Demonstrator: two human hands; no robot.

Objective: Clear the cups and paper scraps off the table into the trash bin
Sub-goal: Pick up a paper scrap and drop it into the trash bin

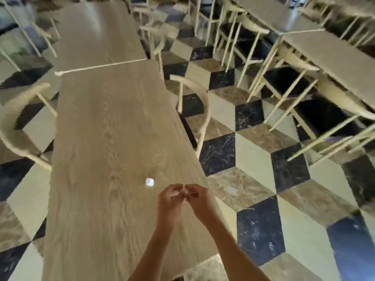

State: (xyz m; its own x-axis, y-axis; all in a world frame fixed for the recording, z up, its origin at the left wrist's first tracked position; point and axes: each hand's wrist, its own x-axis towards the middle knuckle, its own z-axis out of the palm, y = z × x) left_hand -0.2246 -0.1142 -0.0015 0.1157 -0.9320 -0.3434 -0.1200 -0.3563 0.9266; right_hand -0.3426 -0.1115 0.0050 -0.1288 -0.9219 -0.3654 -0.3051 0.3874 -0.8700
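Note:
A small white crumpled paper scrap (149, 182) lies on the long light wooden table (105, 138), toward its right side. Just below and right of it, my left hand (170, 197) and my right hand (197, 196) are held together over the table's right edge, fingertips pinched around something tiny and pale between them that is too small and blurred to name. No cup and no trash bin are in view.
A second table (97, 33) butts against the far end. Pale wooden chairs stand on the left (18, 126) and right (194, 102) of my table. More tables and chairs (304, 57) fill the right side over a checkered tile floor (255, 155).

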